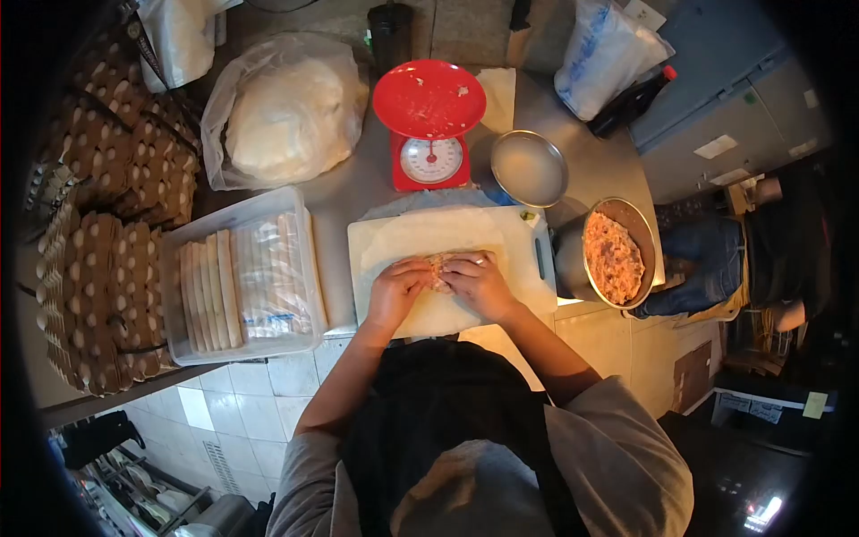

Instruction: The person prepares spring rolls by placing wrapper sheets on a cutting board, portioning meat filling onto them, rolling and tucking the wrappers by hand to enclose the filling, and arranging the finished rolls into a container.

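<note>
Both of my hands meet over a strip of pinkish filling (438, 273) on a pale, thin wrapper (429, 309), which lies on a white cutting board (539, 300). My left hand (398, 291) has its fingers closed on the filling's left part. Closed on its right part are the fingers of my right hand (479, 285), which wears a ring. A red scale (431, 161) stands behind the board. To the right, a metal pot holds orange-pink filling (614, 258). A metal bowl (528, 168) with cloudy liquid sits behind the board's right side.
At left, a plastic tub (318, 309) holds rows of long pale rolls, beside stacked egg trays (98, 295). A bag of pale wrappers (291, 116) lies behind it. A dark bottle (631, 103) and white bag (604, 58) stand back right. Another person (702, 259) is at far right.
</note>
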Tool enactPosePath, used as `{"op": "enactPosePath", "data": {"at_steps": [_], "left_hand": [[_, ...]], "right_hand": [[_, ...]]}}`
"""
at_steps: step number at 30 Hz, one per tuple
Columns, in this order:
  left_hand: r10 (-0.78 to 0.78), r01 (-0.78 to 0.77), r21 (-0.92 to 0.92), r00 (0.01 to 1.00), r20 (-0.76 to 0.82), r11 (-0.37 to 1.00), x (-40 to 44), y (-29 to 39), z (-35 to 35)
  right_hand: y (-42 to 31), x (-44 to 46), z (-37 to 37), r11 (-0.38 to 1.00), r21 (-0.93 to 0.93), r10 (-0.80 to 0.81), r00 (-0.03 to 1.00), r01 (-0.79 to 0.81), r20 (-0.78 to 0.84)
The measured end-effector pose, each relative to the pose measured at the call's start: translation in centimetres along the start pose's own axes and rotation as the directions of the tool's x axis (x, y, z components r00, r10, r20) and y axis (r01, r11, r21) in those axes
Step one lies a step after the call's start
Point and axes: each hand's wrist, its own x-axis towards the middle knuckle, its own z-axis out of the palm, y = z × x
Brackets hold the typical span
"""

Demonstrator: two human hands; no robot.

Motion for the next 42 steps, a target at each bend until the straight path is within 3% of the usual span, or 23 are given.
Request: {"op": "enactPosePath", "data": {"at_steps": [4, 5, 6, 9, 12, 15, 19, 22, 25, 28, 29, 33, 35, 36, 37, 39, 40, 42], "left_hand": [[-0.122, 0.131, -0.106, 0.989, 0.085, 0.986, -0.6, -0.2, -1.6], [-0.108, 0.112, -0.052, 0.991, 0.077, 0.992, -0.7, 0.0, -1.5], [-0.093, 0.093, 0.002, 0.993, 0.073, 0.996, -0.5, 0.7, -1.5], [-0.078, 0.059, 0.132, 0.986, 0.146, 0.989, 1.2, 2.5, -0.5], [-0.071, 0.014, 0.258, 0.974, 0.214, 0.966, 2.4, 3.6, 2.1], [-0.056, -0.030, 0.308, 0.963, 0.265, 0.951, 3.2, 3.3, 3.6], [-0.042, -0.070, 0.314, 0.942, 0.334, 0.947, 2.9, 1.6, 4.7], [-0.071, -0.058, 0.339, 0.932, 0.355, 0.939, 2.4, 1.8, 4.9], [-0.026, -0.053, 0.401, 0.982, 0.189, 0.915, 2.5, 4.5, 4.3], [0.072, -0.108, 0.380, 0.991, 0.110, 0.919, 2.7, 5.2, 4.5], [0.072, -0.121, 0.360, 0.986, 0.148, 0.925, 2.8, 5.0, 4.7], [0.033, -0.124, 0.336, 0.964, 0.263, 0.934, 2.3, 3.2, 6.3], [0.028, -0.130, 0.338, 0.956, 0.291, 0.932, 2.4, 2.1, 6.6], [0.031, -0.135, 0.329, 0.953, 0.301, 0.935, 2.7, 2.4, 6.3], [0.031, -0.138, 0.319, 0.948, 0.318, 0.938, 2.7, 2.6, 6.0], [0.070, -0.141, 0.376, 0.978, 0.197, 0.916, 2.6, 4.6, 4.4], [0.082, -0.126, 0.402, 0.989, 0.126, 0.907, 2.6, 5.4, 3.8], [0.040, -0.124, 0.375, 0.974, 0.224, 0.918, 1.9, 4.2, 2.5]], "right_hand": [[1.4, -0.5, -1.5, 0.981, 0.138, 0.142, 0.989, -0.134, -0.048], [1.5, -0.8, -1.8, 0.970, 0.175, 0.181, 0.981, -0.167, -0.066], [2.0, -1.0, -2.0, 0.986, 0.097, 0.137, 0.991, -0.134, -0.016], [3.0, -0.7, -2.5, 0.968, 0.209, 0.143, 0.990, -0.138, -0.013], [2.0, -0.1, -3.0, 0.874, 0.391, 0.322, 0.947, -0.290, -0.017], [2.6, -0.9, -1.8, 0.964, 0.204, 0.177, 0.984, -0.168, -0.023], [3.2, -1.1, -2.4, 0.984, 0.133, 0.114, 0.992, -0.121, 0.057], [2.7, -1.6, -4.0, 0.807, 0.340, 0.448, 0.876, -0.483, 0.181], [3.0, -2.1, -3.8, 0.736, 0.459, 0.502, 0.856, -0.497, 0.122], [2.5, -2.4, -2.9, 0.925, 0.278, 0.279, 0.959, -0.258, -0.040], [2.4, -2.7, -2.7, 0.965, 0.204, 0.185, 0.979, -0.165, -0.083], [2.6, -3.6, -3.2, 0.997, 0.050, 0.067, 0.997, -0.065, -0.045], [3.1, -3.1, -3.9, 0.992, 0.094, 0.086, 0.996, -0.087, 0.009], [2.9, -2.7, -4.5, 0.988, 0.115, 0.099, 0.994, -0.102, 0.036], [2.5, -2.6, -5.2, 0.946, 0.203, 0.252, 0.967, -0.254, 0.037], [1.2, -2.5, -8.1, 0.775, 0.363, 0.526, 0.846, -0.517, 0.081], [0.4, -2.5, -10.3, 0.785, 0.404, 0.519, 0.855, -0.469, -0.016], [-1.3, -2.7, -14.8, 0.823, 0.441, 0.504, 0.819, -0.359, -0.274]]}}
